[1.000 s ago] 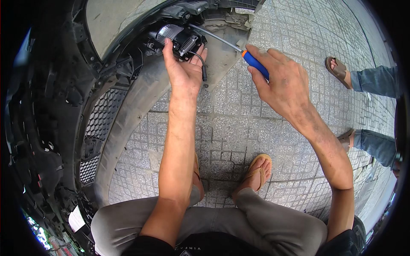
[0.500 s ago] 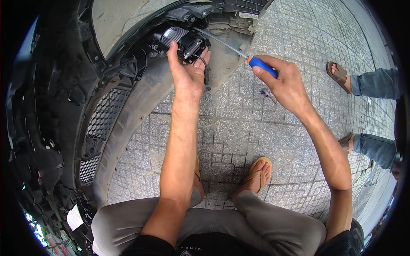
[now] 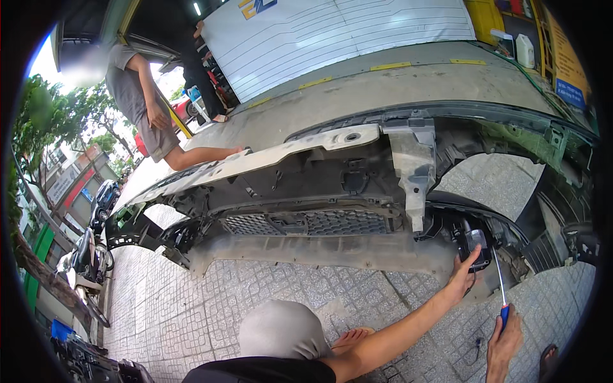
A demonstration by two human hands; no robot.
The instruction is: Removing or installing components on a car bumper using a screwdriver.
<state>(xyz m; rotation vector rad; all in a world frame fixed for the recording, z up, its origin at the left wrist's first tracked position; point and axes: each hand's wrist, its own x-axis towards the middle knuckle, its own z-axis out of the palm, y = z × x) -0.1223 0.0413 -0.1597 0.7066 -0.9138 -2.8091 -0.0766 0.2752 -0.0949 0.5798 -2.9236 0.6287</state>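
Observation:
My left hand (image 3: 463, 278) grips a black fog lamp unit (image 3: 474, 241) with a finned metal housing, the thumb on its near face and the other fingers mostly hidden behind it. The lamp sits at the right end of a large black car bumper (image 3: 290, 252), which lies with its inner side toward me. In my right hand (image 3: 504, 341) is a screwdriver (image 3: 505, 315) with a blue handle. Its long metal shaft points up and away, and the tip meets the area just right of the lamp, where the exact contact is too small to make out.
A honeycomb grille (image 3: 348, 223) spans the bumper's middle. A person (image 3: 137, 96) in grey stands behind its left end. Patterned paving (image 3: 191, 313) lies around me. Parked motorbikes (image 3: 86, 262) stand far left, a white jug (image 3: 525, 51) far right. A small dark object (image 3: 474, 352) lies near my right hand.
My view has swung up and to the left, so the whole bumper and the street show now. Both hands keep their holds on the fog lamp and screwdriver; the screwdriver stays beside the lamp.

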